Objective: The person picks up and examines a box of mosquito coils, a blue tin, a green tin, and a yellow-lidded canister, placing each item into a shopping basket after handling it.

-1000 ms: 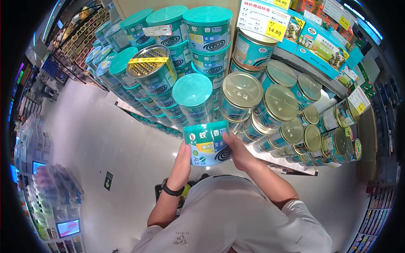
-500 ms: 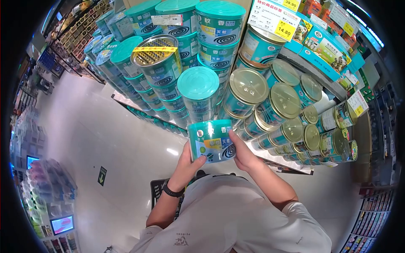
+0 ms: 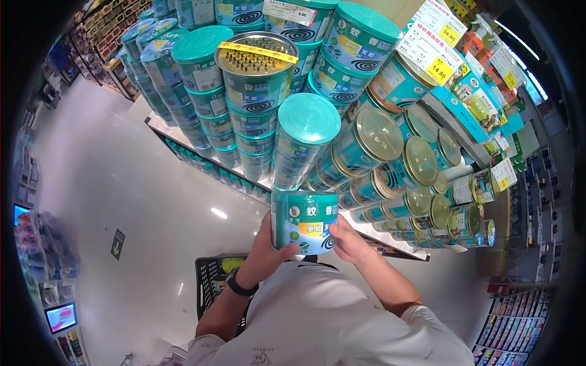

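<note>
A teal tub of mosquito coils, with a black spiral printed on its label, is held upright in front of my chest. My left hand grips its left side, the thumb lying across the lower front. On the right side, my right hand is closed around the edge near the printed spiral. Just beyond the tub rises a stack of matching tubs with a teal lid on top. Beside that stack, a metal grater-like disc with yellow tape covers another tub.
Stacked tins with gold lids fill the display to the right, under price tags. A black basket is by my left forearm. A floor sign and shelves lie farther out.
My view has shifted, so the display now appears larger and closer. The tub stays in both hands, a little lower in view, and more of the black basket shows.
</note>
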Demonstrator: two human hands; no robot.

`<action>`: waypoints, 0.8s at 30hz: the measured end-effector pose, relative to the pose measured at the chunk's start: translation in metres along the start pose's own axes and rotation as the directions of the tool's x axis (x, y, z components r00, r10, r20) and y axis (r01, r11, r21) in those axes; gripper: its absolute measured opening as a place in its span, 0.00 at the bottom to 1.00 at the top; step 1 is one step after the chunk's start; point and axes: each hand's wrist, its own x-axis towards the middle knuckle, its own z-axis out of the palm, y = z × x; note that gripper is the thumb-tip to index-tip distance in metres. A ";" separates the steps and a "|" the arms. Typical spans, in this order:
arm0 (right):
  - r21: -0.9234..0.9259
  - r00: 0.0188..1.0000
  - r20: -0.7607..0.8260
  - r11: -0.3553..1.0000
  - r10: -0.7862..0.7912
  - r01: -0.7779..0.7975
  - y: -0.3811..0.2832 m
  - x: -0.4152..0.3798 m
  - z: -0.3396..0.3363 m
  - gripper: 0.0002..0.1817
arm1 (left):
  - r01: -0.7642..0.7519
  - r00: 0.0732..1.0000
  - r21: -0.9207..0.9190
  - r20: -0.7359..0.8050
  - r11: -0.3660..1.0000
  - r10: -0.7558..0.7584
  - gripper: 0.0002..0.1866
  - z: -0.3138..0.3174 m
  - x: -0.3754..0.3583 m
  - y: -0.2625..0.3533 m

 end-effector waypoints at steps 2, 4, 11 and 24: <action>0.034 0.999 -0.047 0.999 -0.012 0.014 0.008 0.003 0.004 0.48 | 0.001 1.000 0.003 0.011 1.000 -0.001 0.46 -0.008 -0.001 -0.003; 0.004 0.998 -0.058 1.000 -0.014 0.014 0.010 0.005 0.011 0.50 | 0.011 1.000 0.008 0.004 1.000 -0.011 0.44 -0.013 -0.004 -0.005; 0.025 0.996 -0.080 0.999 -0.024 0.027 0.016 0.009 0.016 0.48 | 0.036 0.999 -0.018 0.017 0.999 -0.035 0.45 -0.020 -0.007 0.002; -0.059 0.984 -0.032 0.983 -0.177 0.175 -0.012 0.018 0.031 0.54 | -0.052 0.998 -0.006 0.024 0.999 0.052 0.52 -0.031 0.011 0.005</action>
